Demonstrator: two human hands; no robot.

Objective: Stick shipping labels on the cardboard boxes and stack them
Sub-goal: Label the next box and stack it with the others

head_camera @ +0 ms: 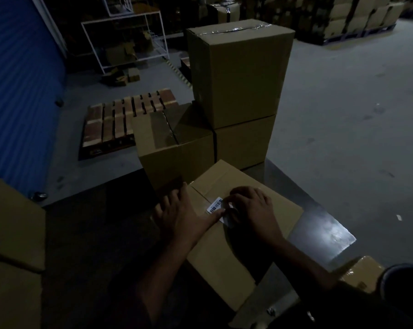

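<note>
A cardboard box (236, 255) lies on the dark metal table (324, 236) in front of me. A white barcode label (214, 205) sits on its top. My left hand (184, 212) lies flat on the box, its forefinger pressing the label's lower edge. My right hand (250, 210) is curled over the label's right end, pinching a strip of backing paper (228, 218). Beyond them a stack of two taped boxes (238, 72) stands at the table's far edge, with another box (174, 148) to its left.
More cardboard boxes (13, 233) stand at my left and a taped one (362, 271) at the lower right. A wooden pallet (120, 117) lies on the grey floor by a blue shutter (17, 79). White wire racks (129, 39) and palletised cartons (357, 17) fill the background.
</note>
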